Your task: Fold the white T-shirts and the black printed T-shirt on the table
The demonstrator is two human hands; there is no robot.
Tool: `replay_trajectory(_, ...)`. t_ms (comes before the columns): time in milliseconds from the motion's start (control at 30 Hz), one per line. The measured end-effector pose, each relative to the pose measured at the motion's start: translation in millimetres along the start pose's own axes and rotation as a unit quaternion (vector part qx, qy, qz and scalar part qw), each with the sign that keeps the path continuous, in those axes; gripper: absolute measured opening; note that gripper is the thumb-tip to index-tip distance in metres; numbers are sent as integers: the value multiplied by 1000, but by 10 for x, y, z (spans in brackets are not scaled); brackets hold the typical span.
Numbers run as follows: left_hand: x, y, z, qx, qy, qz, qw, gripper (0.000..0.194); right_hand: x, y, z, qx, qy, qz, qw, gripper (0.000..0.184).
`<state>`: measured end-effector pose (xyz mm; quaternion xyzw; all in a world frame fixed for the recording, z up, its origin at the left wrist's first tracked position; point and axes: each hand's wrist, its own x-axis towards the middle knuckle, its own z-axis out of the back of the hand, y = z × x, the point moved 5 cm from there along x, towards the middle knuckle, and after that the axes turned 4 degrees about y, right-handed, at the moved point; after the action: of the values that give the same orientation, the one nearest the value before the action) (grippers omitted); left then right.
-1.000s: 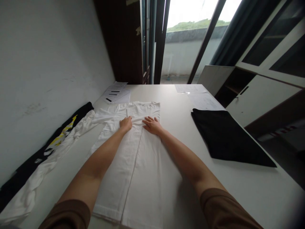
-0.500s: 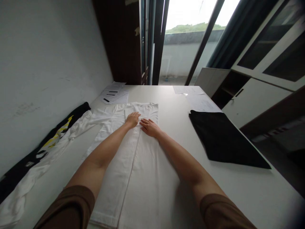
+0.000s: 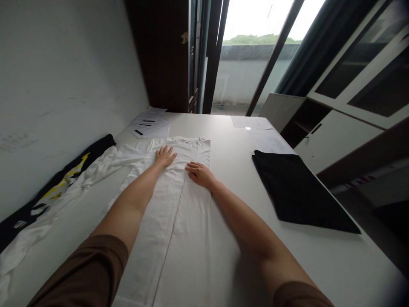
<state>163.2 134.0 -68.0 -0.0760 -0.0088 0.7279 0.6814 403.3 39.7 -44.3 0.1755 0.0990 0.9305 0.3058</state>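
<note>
A white long-sleeved shirt [image 3: 159,221] lies lengthwise on the white table [image 3: 236,179], one side folded over so that an edge runs down its middle. Its collar end points away from me, and a crumpled sleeve [image 3: 99,168] trails off to the left. My left hand [image 3: 165,156] rests flat on the upper part of the shirt with its fingers spread. To the right of it, my right hand [image 3: 200,174] lies on the folded part near the edge, fingers stretched out and slightly bent. Neither hand grips the cloth.
Along the left wall lies a black garment [image 3: 67,179] with yellow and white print. A folded black cloth [image 3: 300,187] is at the table's right side. Papers lie at the far left [image 3: 150,123] and far right [image 3: 265,134]. A white cabinet [image 3: 345,136] stands beyond the right edge.
My left hand has slid left across the shirt, away from my right hand, and its fingers have spread. My right hand has stayed nearly in place. The view has shifted slightly.
</note>
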Motion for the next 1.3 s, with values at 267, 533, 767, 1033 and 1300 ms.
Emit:
replay_trajectory(267,-413,-231,14,29,-17,-82,996,68,15,7,37,-34,42,-70,996,47)
replay_trajectory(533,-529,-89,76,38,18,-74,996,66,-24,-259,-56,-72,44,-233,969,67)
replay_trajectory(767,-931,-549,-13,56,47,-285,956,57,-22,-254,-61,-75,46,-225,970,66)
replay_trajectory(1033,-1101,-532,-54,55,43,-219,973,66,-28,-247,-41,-72,43,-224,971,66)
replay_trajectory(1300,-1150,-283,39,80,45,-104,990,82,-23,-264,-47,-65,50,-228,970,66)
